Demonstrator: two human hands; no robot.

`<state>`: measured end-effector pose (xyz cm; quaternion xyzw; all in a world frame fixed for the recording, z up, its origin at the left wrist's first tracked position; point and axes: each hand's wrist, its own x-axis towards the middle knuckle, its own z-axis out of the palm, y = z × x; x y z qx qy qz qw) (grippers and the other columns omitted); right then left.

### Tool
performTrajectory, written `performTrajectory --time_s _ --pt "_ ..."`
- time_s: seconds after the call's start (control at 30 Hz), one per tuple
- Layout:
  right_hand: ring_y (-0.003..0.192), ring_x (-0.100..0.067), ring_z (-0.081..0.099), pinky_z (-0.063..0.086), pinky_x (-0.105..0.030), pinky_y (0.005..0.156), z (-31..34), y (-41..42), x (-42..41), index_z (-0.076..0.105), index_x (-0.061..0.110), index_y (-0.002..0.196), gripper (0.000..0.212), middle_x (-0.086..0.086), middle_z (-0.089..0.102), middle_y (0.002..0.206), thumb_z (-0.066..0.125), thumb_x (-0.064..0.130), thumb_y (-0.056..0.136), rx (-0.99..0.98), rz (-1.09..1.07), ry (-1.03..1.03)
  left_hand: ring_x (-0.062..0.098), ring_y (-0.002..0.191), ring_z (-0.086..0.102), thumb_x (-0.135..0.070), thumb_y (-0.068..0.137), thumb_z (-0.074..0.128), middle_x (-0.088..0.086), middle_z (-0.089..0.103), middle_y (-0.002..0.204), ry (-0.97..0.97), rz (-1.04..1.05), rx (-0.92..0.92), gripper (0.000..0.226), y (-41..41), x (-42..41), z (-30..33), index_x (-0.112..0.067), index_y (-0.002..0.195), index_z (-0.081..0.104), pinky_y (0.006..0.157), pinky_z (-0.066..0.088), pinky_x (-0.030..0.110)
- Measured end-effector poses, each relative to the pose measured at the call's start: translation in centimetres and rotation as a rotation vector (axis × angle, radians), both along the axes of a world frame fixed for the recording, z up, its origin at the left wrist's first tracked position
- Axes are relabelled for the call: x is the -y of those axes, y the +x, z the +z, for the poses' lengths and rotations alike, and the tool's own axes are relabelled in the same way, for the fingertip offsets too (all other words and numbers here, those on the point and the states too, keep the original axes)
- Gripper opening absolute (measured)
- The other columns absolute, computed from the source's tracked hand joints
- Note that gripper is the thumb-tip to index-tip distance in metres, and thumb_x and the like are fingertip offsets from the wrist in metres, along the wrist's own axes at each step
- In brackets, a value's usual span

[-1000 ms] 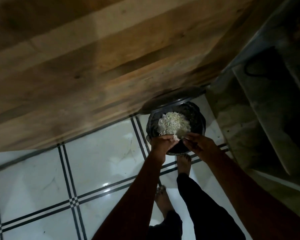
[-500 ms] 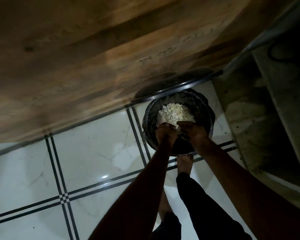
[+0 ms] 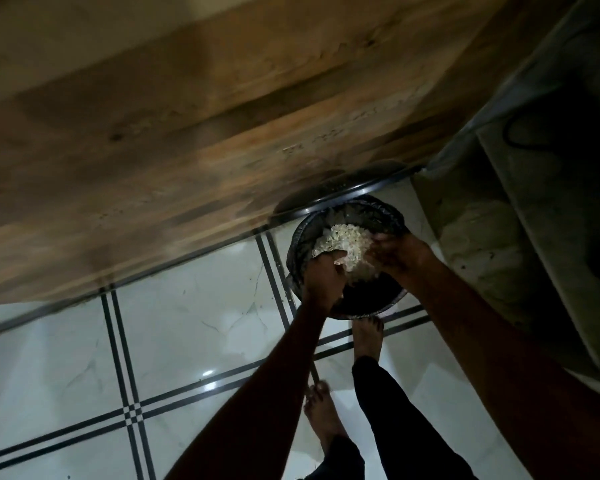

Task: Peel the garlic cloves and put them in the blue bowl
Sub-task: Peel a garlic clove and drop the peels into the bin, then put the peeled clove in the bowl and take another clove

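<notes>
Papery garlic skins (image 3: 345, 242) filled the black-lined bin (image 3: 302, 244). Left hand (image 3: 321, 280) gripped a paper's edge; whether the right hand (image 3: 394, 252) gripped, I could not tell. Best tip slowly, low over the bin.

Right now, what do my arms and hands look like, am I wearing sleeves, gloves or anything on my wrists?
Both forearms are bare to the bottom edge of the picture, with no sleeve in view. The left hand and the right hand wear no gloves, and no watch or bangle shows on either wrist. The light is too dim to rule out a thin ring. Lower down, dark trousers and bare feet show.
</notes>
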<state>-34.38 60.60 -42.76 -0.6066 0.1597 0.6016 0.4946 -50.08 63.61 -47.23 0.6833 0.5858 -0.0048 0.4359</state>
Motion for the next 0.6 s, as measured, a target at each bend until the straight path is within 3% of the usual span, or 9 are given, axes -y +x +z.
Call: performTrajectory --time_s 0.1,0.2,0.27,0.33,0.43,0.53,0.6 --pt "0.081 -0.027 0.065 0.062 -0.031 0.060 3.8 -0.3 1.7 0.063 -0.010 0.115 0.022 -0.022 0.065 0.113 0.054 -0.005 0.095 0.156 0.061 -0.056 0.020 0.108 0.068 0.005 0.087 0.059 0.005 0.076 0.110 0.085 0.071 0.161 0.031 0.3 0.8 5.4 -0.012 0.106 0.078 0.104 0.047 0.030" --pt "0.086 -0.029 0.066 0.058 -0.031 0.073 10.7 -0.9 3.4 0.067 -0.001 0.098 0.023 -0.021 0.069 0.103 0.045 0.004 0.102 0.237 0.204 -0.069 0.014 0.090 0.071 0.003 0.084 0.065 0.001 0.078 0.095 0.154 0.099 0.278 0.024 0.2 2.3 12.0 -0.013 0.094 0.079 0.089 0.056 0.032" --pt "0.093 -0.030 0.066 0.055 -0.030 0.078 16.1 -1.1 5.3 0.066 -0.007 0.106 0.023 -0.020 0.069 0.106 0.046 0.003 0.101 0.285 0.214 -0.031 0.010 0.085 0.070 -0.006 0.086 0.070 -0.004 0.077 0.091 0.211 0.069 0.338 0.015 0.3 3.6 17.4 -0.016 0.092 0.079 0.082 0.057 0.031" --pt "0.097 -0.032 0.069 0.057 -0.028 0.079 21.5 -1.3 8.0 0.068 -0.009 0.108 0.022 -0.019 0.072 0.108 0.053 0.004 0.098 0.366 0.185 0.032 0.005 0.084 0.069 -0.013 0.089 0.069 -0.009 0.075 0.089 0.245 0.037 0.385 0.011 0.7 5.5 22.9 -0.019 0.092 0.078 0.079 0.057 0.027" --pt "0.094 -0.029 0.073 0.059 -0.036 0.086 28.9 -1.2 12.7 0.074 0.006 0.094 0.014 -0.013 0.076 0.096 0.062 0.011 0.095 0.546 0.178 0.093 0.000 0.084 0.066 -0.015 0.092 0.067 -0.012 0.074 0.090 0.265 0.006 0.458 0.012 1.9 9.0 30.9 -0.020 0.094 0.077 0.077 0.051 0.016" --pt "0.088 -0.024 0.073 0.061 -0.033 0.079 35.8 -0.2 18.6 0.075 0.010 0.092 0.017 -0.010 0.076 0.090 0.060 0.016 0.098 0.682 0.158 0.139 -0.004 0.086 0.065 -0.015 0.094 0.066 -0.014 0.073 0.090 0.246 -0.047 0.559 0.011 3.9 13.6 38.3 -0.019 0.096 0.077 0.075 0.044 0.005" --pt "0.084 -0.022 0.073 0.059 -0.026 0.072 39.9 0.6 22.9 0.075 0.007 0.095 0.021 -0.009 0.076 0.089 0.058 0.017 0.100 0.727 0.091 0.153 -0.005 0.087 0.065 -0.017 0.096 0.065 -0.014 0.072 0.091 0.158 -0.078 0.614 0.011 5.4 17.0 42.1 -0.019 0.098 0.076 0.075 0.046 0.006"
